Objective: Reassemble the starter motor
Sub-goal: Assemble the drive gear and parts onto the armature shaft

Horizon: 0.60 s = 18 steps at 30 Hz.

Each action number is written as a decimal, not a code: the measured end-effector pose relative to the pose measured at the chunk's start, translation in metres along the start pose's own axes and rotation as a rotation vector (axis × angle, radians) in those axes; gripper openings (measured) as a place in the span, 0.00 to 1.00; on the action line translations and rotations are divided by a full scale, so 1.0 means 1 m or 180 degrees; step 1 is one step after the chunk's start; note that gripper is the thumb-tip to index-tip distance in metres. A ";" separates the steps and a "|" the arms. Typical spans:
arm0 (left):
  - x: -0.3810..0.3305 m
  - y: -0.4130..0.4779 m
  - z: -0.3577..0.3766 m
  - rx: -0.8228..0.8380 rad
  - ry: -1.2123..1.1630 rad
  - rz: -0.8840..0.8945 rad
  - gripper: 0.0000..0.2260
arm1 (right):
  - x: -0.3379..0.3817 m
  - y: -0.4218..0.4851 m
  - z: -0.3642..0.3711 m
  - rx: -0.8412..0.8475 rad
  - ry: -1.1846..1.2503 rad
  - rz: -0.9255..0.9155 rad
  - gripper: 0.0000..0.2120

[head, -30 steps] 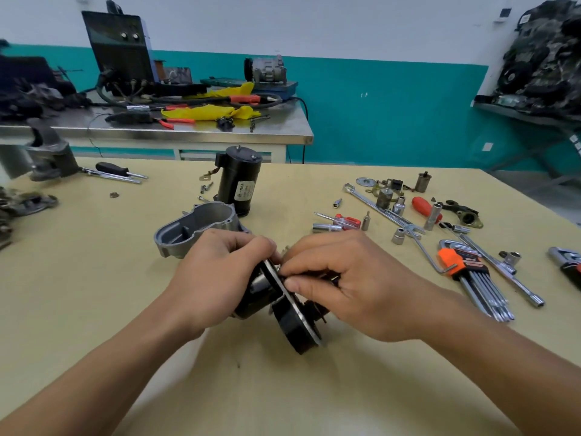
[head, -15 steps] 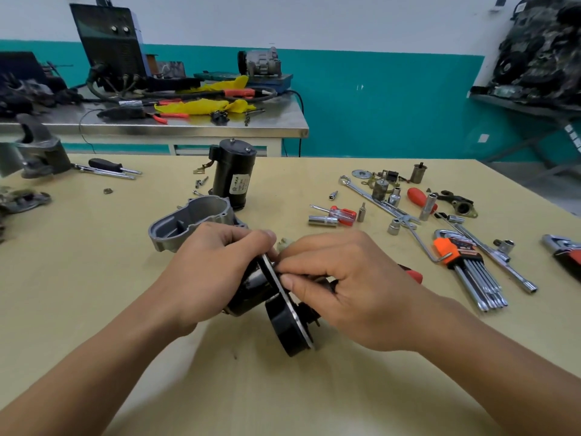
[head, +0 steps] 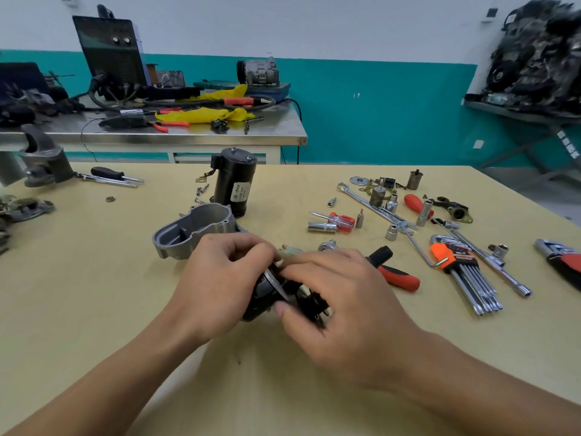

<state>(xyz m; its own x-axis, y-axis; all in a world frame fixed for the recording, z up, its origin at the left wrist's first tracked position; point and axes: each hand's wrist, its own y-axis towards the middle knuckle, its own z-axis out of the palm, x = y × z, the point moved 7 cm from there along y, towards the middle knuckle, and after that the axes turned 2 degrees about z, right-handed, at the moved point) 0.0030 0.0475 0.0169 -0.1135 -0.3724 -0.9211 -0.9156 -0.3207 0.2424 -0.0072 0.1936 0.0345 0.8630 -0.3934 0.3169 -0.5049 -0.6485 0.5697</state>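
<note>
1. The starter sub-assembly (head: 262,298), black and glossy, is just in front of the grey cast housing (head: 195,234), low over the bench (head: 94,278). Whether it touches the bench cannot be told, because the hands cover its underside.
2. The left grip (head: 220,284) wraps the barrel end, fingers curled over the top. The right grip (head: 342,303) curls round the other end, thumb underneath and fingertips at the thin plate edge (head: 276,280).
3. Handling, as a judgement: rigid metal, probably heavy for its bulk. The gloss suggests a slick surface. The plate edge and any small tabs look like the weak spots, so hold it by the round barrel, not the plate.
4. Hidden: the joint under the right fingers, and whether they also pinch a small loose part. That side is motion-blurred.
5. Outward: the black motor body (head: 234,184) stands upright just behind the housing. The red-handled pliers (head: 396,275), right of the housing, are partly covered by the right grip. The hex key set (head: 465,272) lies well to the right.
</note>
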 end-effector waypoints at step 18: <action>0.001 0.000 0.003 0.0096 -0.0250 0.0002 0.10 | 0.002 -0.019 0.005 -0.1265 -0.0341 -0.0638 0.09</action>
<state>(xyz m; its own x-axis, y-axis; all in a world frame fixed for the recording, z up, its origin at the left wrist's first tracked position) 0.0015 0.0495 0.0148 -0.1429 -0.3027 -0.9423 -0.9267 -0.2935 0.2348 0.0038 0.2022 0.0208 0.9256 -0.3644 0.1024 -0.2637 -0.4267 0.8651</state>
